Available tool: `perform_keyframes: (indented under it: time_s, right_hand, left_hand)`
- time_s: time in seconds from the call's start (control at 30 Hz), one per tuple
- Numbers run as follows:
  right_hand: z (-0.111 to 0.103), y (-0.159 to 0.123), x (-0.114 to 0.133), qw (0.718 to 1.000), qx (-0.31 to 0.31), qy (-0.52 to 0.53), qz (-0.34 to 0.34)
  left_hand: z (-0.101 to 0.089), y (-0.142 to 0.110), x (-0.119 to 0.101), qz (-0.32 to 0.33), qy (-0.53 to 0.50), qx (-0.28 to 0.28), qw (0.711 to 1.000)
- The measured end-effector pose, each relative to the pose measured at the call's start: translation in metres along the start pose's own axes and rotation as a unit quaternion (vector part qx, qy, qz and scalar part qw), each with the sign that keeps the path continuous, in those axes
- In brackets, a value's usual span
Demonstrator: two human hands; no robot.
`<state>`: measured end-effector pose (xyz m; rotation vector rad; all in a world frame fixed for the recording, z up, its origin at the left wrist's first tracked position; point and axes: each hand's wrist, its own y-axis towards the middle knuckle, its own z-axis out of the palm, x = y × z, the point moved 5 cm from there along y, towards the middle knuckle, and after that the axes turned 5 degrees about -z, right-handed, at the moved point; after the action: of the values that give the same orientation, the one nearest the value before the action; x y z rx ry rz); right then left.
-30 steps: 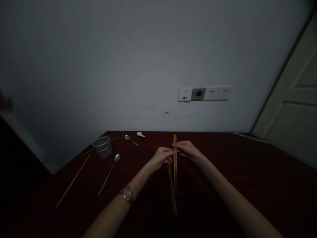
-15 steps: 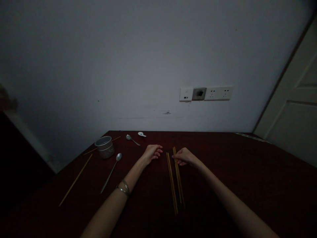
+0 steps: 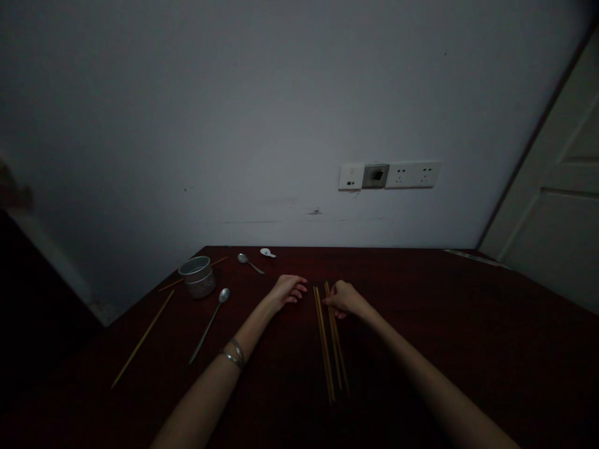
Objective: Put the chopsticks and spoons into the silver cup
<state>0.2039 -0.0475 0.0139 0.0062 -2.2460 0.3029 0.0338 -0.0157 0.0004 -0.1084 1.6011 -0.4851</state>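
Observation:
My right hand (image 3: 345,298) pinches the upper part of a pair of wooden chopsticks (image 3: 336,349), whose lower ends spread slightly apart. Just left of them, a second pair of chopsticks (image 3: 324,343) lies lengthwise on the dark red table, nearly parallel. My left hand (image 3: 287,290) rests on its side on the table, holding nothing, its fingers loosely bent and apart. It is a short way left of the chopsticks' top ends and touches none of them. Two bangles (image 3: 233,353) circle my left wrist.
Left of my left arm lie a long metal spoon (image 3: 208,330) and a single chopstick (image 3: 143,340). A metal cup (image 3: 198,282) stands there, another chopstick (image 3: 171,285) behind it. Farther back are a smaller metal spoon (image 3: 250,264) and a white spoon (image 3: 267,252). A wall (image 3: 281,125) with sockets (image 3: 412,175) bounds the table.
My right hand has shifted slightly left and towards me, bringing the tops of its chopsticks closer to the other pair. My left hand has stayed almost still.

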Motion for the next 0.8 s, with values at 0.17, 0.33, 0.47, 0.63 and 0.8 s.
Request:
perform_keyframes:
  time_s: [0.17,0.33,0.47,0.63,0.8]
  right_hand:
    - [-0.0004,-0.0036,0.0019,1.0,0.001,-0.025,-0.01]
    - [-0.0039,-0.0058,0.0034,0.998,-0.006,-0.054,-0.038]
    - [-0.0045,-0.0039,0.0009,0.996,-0.003,-0.079,-0.041]
    - [-0.0036,0.0007,-0.0046,0.997,-0.005,-0.073,-0.036]
    - [-0.0032,-0.0014,-0.0032,0.997,0.0,-0.062,-0.044]
  left_hand:
    - [0.0,0.003,0.0032,0.004,0.027,-0.001,1.0]
    - [0.0017,0.0027,0.0038,0.015,0.039,0.003,0.999]
    - [0.0027,-0.0003,0.0023,0.014,0.037,0.0,0.999]
    - [0.0042,-0.0023,0.0009,0.007,0.042,-0.004,0.999]
    - [0.0053,-0.0022,0.001,0.004,0.054,-0.01,0.999]
